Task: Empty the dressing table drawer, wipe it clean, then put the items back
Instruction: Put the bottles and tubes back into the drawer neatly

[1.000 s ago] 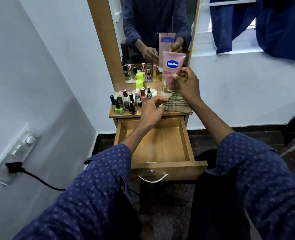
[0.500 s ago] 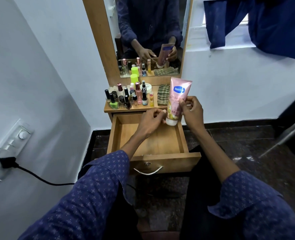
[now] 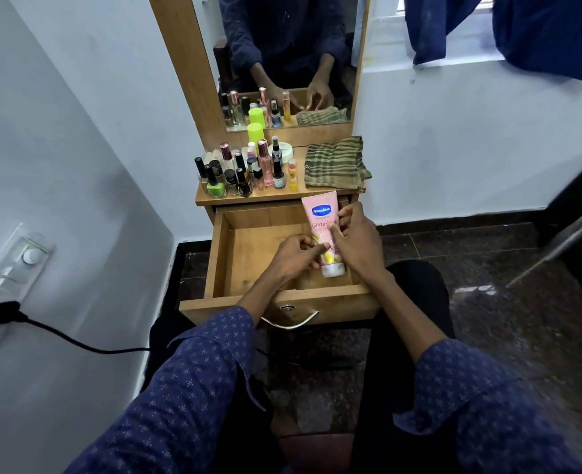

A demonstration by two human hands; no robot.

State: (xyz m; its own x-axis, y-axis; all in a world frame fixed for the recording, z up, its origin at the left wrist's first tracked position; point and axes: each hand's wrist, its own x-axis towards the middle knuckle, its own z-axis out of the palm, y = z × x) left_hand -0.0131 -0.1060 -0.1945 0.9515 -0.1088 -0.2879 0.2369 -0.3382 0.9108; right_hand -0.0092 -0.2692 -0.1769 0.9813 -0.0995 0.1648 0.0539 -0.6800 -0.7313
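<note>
The wooden drawer (image 3: 218, 254) of the dressing table is pulled out, its floor bare apart from what I hold. A pink Vaseline lotion tube (image 3: 322, 217) stands cap-down against the drawer's right side. My right hand (image 3: 354, 244) grips the tube's middle from the right. My left hand (image 3: 294, 256) pinches its lower part from the left. On the table top (image 3: 269, 197) stand several nail polish and perfume bottles (image 3: 245, 172), with a folded striped green cloth (image 3: 334, 162) to their right.
A mirror (image 3: 282, 63) rises behind the table top. A white wall closes in on the left, with a switch panel (image 3: 9, 278) and a black plug and cable (image 3: 60, 336). Dark stone floor lies right of the table. A metal chair leg (image 3: 563, 241) slants at the right.
Both hands have brought the lotion tube down from in front of the mirror into the open drawer. It now stands low at the drawer's right side.
</note>
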